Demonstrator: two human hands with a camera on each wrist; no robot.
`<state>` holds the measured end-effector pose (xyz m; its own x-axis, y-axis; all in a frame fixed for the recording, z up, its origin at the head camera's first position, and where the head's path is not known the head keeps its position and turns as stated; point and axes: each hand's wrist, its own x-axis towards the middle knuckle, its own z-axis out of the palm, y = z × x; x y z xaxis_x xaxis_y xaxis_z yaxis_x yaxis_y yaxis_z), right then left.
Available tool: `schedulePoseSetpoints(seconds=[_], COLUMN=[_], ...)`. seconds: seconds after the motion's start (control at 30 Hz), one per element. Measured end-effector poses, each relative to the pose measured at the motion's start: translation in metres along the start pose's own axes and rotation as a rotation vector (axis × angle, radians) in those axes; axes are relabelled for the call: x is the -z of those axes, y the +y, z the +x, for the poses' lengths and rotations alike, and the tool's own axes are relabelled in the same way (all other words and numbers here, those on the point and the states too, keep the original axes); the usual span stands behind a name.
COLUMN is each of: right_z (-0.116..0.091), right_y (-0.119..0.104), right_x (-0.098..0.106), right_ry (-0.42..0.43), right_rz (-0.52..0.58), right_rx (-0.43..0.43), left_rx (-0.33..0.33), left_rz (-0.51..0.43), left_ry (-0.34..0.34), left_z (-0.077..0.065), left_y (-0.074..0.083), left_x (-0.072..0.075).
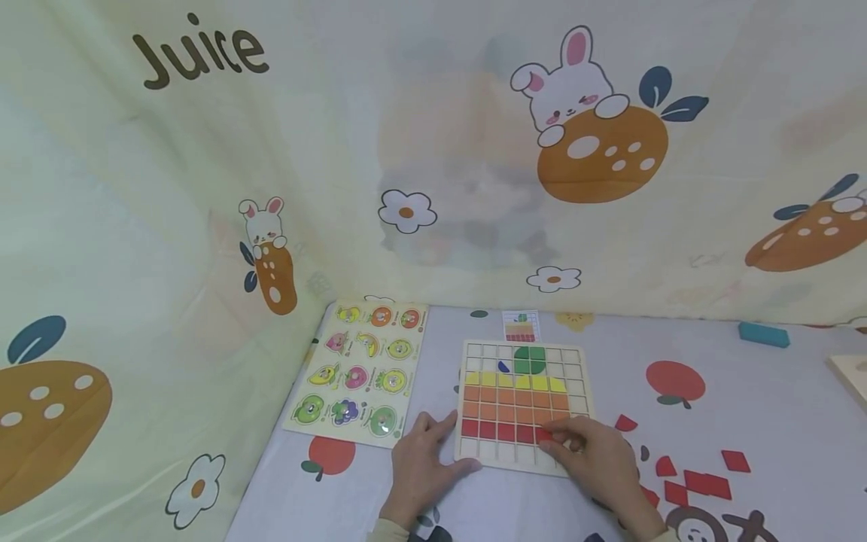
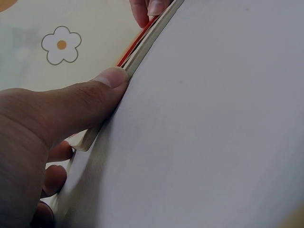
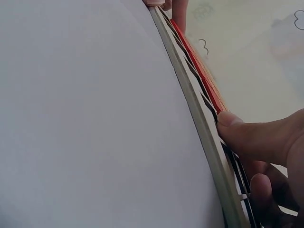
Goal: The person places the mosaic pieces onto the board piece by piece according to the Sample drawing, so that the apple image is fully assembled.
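Note:
A square puzzle board with a dark grid lies on the table. Its rows hold green, yellow, orange and red tiles, plus a small blue piece near the top. My left hand grips the board's near left corner, thumb against the front edge and fingers along the left side. Over the board's right part, my right hand pinches a red tile between thumb and index finger at the right end of the red row. The right thumb meets that row's end in the right wrist view; the fingertips partly hide the tile.
Loose red pieces lie scattered right of the board. A fruit peg puzzle lies to the left. Behind the board is a small picture card. A teal block and a wooden board edge are farther right.

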<state>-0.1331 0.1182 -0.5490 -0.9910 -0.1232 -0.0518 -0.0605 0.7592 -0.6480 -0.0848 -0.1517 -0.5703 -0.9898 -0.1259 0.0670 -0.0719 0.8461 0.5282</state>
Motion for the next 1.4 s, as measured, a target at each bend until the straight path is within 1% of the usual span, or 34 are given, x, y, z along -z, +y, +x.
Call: schedulePoseSetpoints(seconds=[0.07,0.17,0.23,0.33,0.5,0.63,0.7,0.77,0.87,1.03,1.2,1.4], right_z=[0.0,0.001,0.001,-0.001,-0.007,-0.015,-0.019,-0.023,-0.025,-0.026,-0.024,-0.022], right_y=[0.001,0.006,0.011,0.021,0.045,0.065,0.072,0.076,0.077,0.074,0.068,0.071], right_x=[0.0,0.004,0.012,0.031,0.067,0.081,0.083,0.083,0.081,0.08,0.078,0.076], right_ry=[-0.006,-0.018,-0.033,-0.066,-0.185,-0.301,-0.335,-0.35,-0.341,-0.315,-0.338,-0.34], right_rz=[0.0,0.037,0.063,0.042,-0.089,-0.127,-0.133,-0.139,-0.145,-0.157,-0.144,-0.177], right_rx=[0.012,0.02,0.001,-0.034,-0.104,-0.17,-0.178,-0.167,-0.147,-0.132,-0.156,-0.171], left_rx=[0.002,-0.007,-0.014,-0.02,-0.015,-0.007,-0.007,-0.008,-0.01,-0.008,-0.015,-0.009], left_rz=[0.002,0.0,-0.003,-0.008,0.001,0.0,-0.001,-0.003,-0.006,-0.01,0.0,-0.007], left_ry=[0.002,0.004,0.002,-0.001,-0.006,-0.01,-0.008,-0.001,0.005,0.002,0.003,-0.002], left_z=[0.0,0.001,0.002,0.003,0.003,0.002,0.002,0.001,0.0,0.0,0.0,0.0], left_y=[-0.001,-0.001,-0.001,0.0,0.002,0.0,-0.001,-0.002,-0.002,-0.002,-0.003,-0.002], left_x=[-0.001,0.0,0.0,0.001,0.002,0.003,0.002,0.002,0.001,0.0,0.001,0.002])
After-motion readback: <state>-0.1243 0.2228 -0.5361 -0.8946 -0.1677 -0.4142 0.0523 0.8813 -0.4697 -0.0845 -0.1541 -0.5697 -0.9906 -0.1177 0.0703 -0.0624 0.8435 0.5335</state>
